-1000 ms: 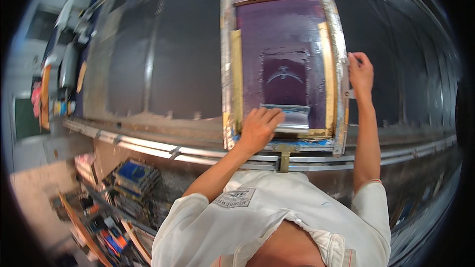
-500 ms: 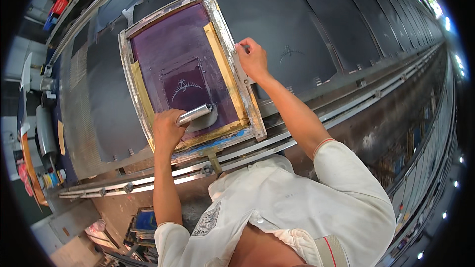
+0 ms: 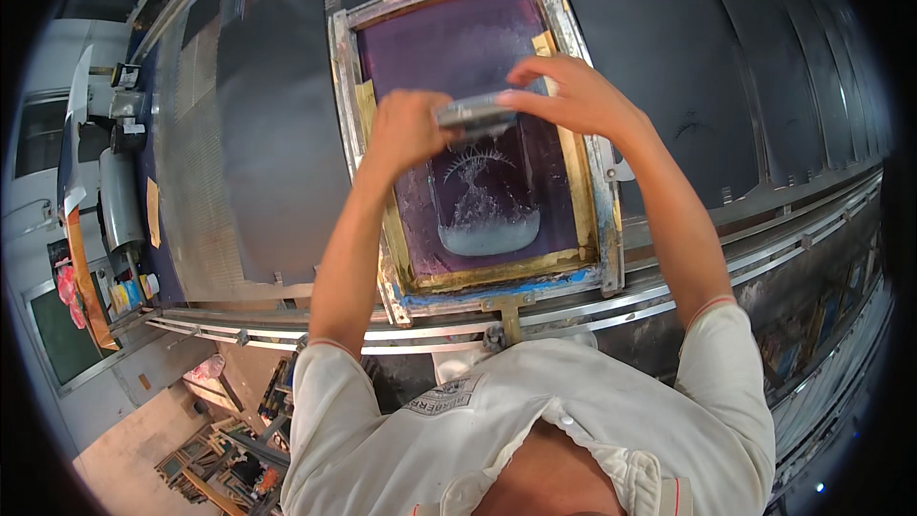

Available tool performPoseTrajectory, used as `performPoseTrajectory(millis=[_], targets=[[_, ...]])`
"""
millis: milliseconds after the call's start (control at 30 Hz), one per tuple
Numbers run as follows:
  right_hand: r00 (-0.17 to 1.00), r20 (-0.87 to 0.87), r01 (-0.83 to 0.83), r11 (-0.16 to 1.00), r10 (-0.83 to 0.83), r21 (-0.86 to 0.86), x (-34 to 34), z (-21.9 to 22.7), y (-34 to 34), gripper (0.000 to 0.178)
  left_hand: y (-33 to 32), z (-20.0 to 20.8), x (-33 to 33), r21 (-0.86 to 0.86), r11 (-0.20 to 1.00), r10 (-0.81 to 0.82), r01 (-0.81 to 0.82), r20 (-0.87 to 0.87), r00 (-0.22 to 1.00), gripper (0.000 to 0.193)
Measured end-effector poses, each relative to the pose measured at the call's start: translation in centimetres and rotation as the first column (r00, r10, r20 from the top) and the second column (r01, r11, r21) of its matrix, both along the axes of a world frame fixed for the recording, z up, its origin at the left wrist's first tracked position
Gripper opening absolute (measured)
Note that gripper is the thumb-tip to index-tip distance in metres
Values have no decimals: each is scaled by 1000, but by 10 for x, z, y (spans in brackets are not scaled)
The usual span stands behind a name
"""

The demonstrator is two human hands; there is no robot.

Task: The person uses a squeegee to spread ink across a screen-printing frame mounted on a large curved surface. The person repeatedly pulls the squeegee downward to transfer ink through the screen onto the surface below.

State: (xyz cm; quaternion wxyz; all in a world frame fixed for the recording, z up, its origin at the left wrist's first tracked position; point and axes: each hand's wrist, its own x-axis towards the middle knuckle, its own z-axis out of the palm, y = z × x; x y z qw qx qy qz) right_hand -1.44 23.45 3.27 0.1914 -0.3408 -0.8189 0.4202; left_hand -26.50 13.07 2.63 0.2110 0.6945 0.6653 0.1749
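Observation:
Over the far half of a screen-printing frame (image 3: 600, 220), my left hand (image 3: 409, 129) is closed round the left end of a squeegee (image 3: 478, 115), which is smeared by motion. My right hand (image 3: 573, 100) is at the squeegee's other end, its thumb at the tip and its fingers apart and curved. Purple mesh (image 3: 439, 33) fills the frame, with yellowish tape along its inner edges. A pale comb-like arc design (image 3: 478, 161) shows in the mesh's dark middle. Below it lies a pool of clear, shiny paste (image 3: 489, 232), with wet streaks running up from it.
Dark sheets (image 3: 277, 134) lie on the long table left and right of the frame; one on the right bears a faint print (image 3: 693, 124). Metal rails (image 3: 659, 301) run along the near edge, where a bracket (image 3: 511, 315) on the frame meets them. More frames (image 3: 205, 468) lie on the floor.
The frame now sits over a sheet farther right. My right hand has left its side edge and come to the squeegee. My left hand has carried the squeegee to the far side of the design.

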Motion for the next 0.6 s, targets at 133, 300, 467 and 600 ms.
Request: performPoseTrajectory(millis=[133,300,467,600], targets=[[872,461,-291,932,166,215,-58,-13,16,34,32,-12,-16,-49,999,-15,12,-60,998,23],[884,424,-328,907,196,264,-73,-59,-21,24,-16,-44,-23,102,995,-15,19,-40,999,16],[848,469,-400,880,249,257,-35,-47,-152,22,-144,-44,8,182,978,-96,103,-48,994,14],[889,387,-356,900,244,250,-35,-25,-168,21,-158,-25,3,122,985,-119,123,-35,992,15]])
